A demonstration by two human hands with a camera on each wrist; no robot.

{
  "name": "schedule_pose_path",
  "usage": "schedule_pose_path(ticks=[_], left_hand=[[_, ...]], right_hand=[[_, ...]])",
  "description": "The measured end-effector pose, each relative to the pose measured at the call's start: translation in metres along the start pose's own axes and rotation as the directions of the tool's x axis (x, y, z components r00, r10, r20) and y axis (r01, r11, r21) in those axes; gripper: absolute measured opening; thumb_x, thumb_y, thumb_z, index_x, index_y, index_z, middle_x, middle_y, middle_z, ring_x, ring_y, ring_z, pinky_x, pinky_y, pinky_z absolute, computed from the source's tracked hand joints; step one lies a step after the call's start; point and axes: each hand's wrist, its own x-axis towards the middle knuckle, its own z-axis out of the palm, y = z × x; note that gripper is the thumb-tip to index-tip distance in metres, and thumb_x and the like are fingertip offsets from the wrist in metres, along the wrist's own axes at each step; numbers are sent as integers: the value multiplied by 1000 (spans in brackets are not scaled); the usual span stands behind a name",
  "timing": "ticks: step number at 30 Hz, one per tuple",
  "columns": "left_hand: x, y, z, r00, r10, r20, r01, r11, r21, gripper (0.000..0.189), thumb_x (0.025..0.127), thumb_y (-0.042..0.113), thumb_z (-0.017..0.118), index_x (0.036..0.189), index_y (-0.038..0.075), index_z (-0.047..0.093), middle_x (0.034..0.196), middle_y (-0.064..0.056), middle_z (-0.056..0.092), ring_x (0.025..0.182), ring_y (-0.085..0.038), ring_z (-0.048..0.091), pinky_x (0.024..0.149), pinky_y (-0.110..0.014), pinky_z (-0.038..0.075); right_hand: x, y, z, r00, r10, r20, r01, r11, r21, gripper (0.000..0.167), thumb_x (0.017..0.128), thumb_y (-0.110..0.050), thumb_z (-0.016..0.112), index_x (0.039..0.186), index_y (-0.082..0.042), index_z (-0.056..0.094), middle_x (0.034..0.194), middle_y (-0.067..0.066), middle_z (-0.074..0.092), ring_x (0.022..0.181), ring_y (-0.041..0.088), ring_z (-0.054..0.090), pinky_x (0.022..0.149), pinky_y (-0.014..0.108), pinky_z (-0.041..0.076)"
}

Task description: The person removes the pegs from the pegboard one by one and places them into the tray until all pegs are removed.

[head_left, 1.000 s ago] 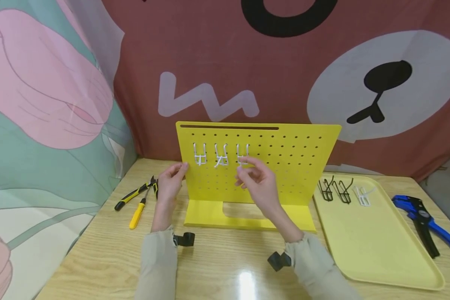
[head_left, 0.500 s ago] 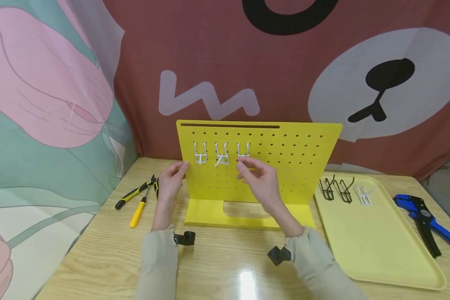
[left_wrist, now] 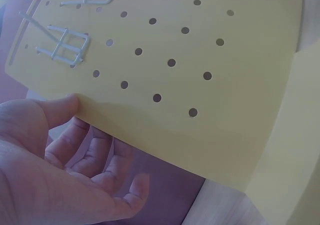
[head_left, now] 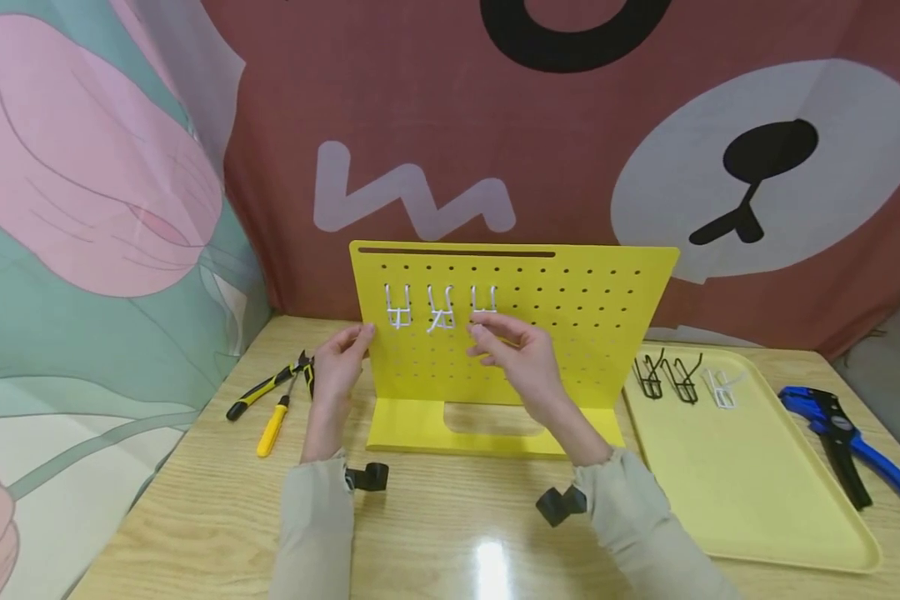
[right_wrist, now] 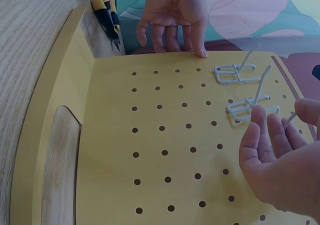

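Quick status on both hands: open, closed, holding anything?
Left hand: closed, holding the yellow pegboard by its left edge.
Right hand: closed, pinching the prong of the third white hook from the left.

No text, label, brand, number or sign can be read on anything here.

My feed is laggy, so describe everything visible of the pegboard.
The pegboard is a yellow panel, perhaps painted metal, with rows of round holes and a long slot near its top edge. It stands upright on the table, on a flat foot with a cutout. Three white hooks sit in its upper left part. The left hand pinches its left edge; the right hand holds the rightmost one; whether it touches the panel is unclear.
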Motion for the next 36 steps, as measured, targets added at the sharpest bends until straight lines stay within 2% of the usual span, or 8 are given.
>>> schedule_pose_path(ticks=[13,19,26,36], left_hand=[[-1,1,0,1000,11,6,-11,1000,-3,42,94,35,61,124,4,61,124,-12,57,107,-25,53,99,-49,36],[-1,1,-1,1000,20,1,-20,1000,-2,42,94,35,61,123,4,62,122,-12,57,106,-24,54,98,-48,36],[0,0,-1,1000,18,-8,-18,1000,15,42,94,35,63,123,5,63,122,-12,59,106,-25,56,93,-43,39],[-1,1,-2,1000,17,13,-17,1000,12,45,94,37,61,125,4,61,126,-12,57,110,-26,54,100,-45,36]], right_hand=[[-1,3,-1,999,-13,36,10,997,79,30,93,-7,62,121,6,60,121,26,60,78,14,67,72,29,54],[-3,2,0,996,-50,79,41,993,112,33,93,-3,61,123,11,56,121,29,58,77,15,67,72,29,54],[-8,-8,-1,996,-50,79,39,989,140,35,96,-10,58,123,12,54,110,12,69,77,16,67,70,26,54],[-16,-14,-12,997,17,81,-27,992,124,37,99,-19,56,120,12,56,99,7,70,75,16,67,70,26,54]])
